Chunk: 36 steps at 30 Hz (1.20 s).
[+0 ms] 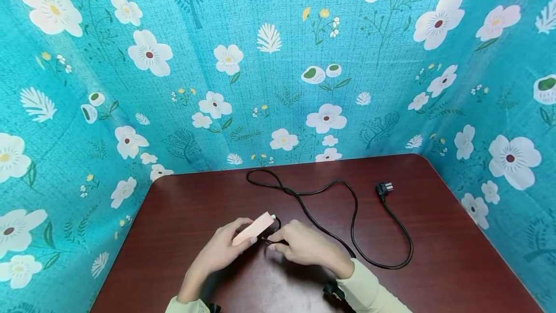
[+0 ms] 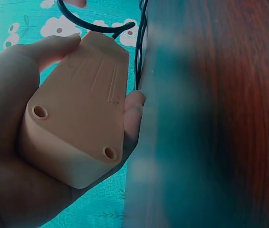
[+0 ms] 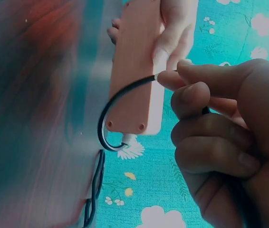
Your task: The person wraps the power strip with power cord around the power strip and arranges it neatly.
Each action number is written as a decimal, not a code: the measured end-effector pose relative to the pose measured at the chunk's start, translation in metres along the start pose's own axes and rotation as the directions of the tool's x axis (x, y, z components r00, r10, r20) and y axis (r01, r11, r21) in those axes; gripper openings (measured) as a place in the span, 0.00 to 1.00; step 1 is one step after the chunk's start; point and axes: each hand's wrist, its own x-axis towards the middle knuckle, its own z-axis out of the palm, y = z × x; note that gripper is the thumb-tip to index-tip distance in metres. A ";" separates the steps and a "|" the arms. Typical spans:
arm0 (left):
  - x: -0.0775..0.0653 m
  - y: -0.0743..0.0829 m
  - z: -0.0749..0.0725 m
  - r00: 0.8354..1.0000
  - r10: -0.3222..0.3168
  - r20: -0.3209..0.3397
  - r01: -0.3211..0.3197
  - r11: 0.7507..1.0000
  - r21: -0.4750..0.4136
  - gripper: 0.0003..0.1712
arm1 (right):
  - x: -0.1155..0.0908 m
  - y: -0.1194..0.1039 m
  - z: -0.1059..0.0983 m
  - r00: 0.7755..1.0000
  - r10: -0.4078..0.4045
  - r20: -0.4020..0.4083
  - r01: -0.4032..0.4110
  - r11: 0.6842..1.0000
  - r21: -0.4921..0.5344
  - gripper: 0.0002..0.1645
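Observation:
A pale pink power strip [image 1: 255, 228] is held in my left hand [image 1: 223, 246], thumb along one long side and fingers along the other. Its flat face with screw holes shows in the left wrist view [image 2: 84, 90]; whether sockets lie on the far side is hidden. From a white collar at its end comes a black power cord [image 3: 110, 102], bent back in a loop. My right hand [image 1: 301, 245] pinches this cord between thumb and forefinger, close beside the strip. More cord passes through the curled fingers of that hand [image 3: 215, 128].
The rest of the cord [image 1: 354, 216] lies in loose curves across the dark red-brown table [image 1: 191, 202]. It ends in a black plug [image 1: 383, 189] with metal prongs at the right. A blue flowered cloth [image 1: 269, 86] hangs behind and on both sides.

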 end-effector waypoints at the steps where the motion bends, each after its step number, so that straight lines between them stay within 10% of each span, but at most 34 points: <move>1: 0.000 0.000 0.000 1.000 -0.002 0.005 0.002 1.000 0.004 0.23 | 0.000 0.000 0.000 1.000 -0.001 -0.005 0.001 1.000 -0.001 0.12; 36: -0.007 -0.003 0.000 0.993 0.021 0.114 -0.027 0.998 0.048 0.27 | 0.002 0.004 -0.007 0.989 -0.132 -0.065 0.132 0.991 0.004 0.08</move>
